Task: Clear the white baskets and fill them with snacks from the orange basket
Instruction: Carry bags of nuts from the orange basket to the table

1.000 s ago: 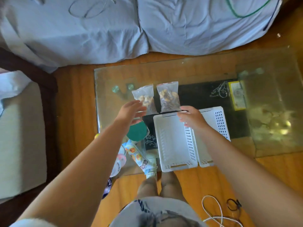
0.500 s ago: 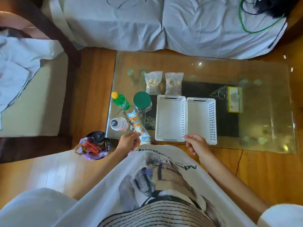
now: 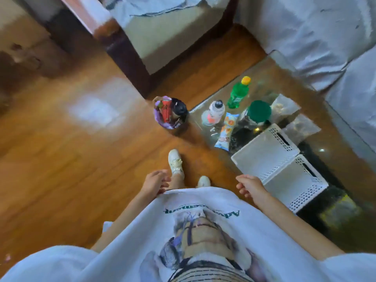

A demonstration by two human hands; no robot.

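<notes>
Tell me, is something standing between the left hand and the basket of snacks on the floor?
Nothing visible does. The left hand hangs empty by the leg, and only bare wooden floor lies between it and the snack basket, which stands beside the glass table's corner.

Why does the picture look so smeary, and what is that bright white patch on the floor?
Head view: the camera is swinging, so the sofa and far floor smear; the white patch is light glare on shiny wood; the glass table shows glints too; the wide lens bends edges.
</notes>
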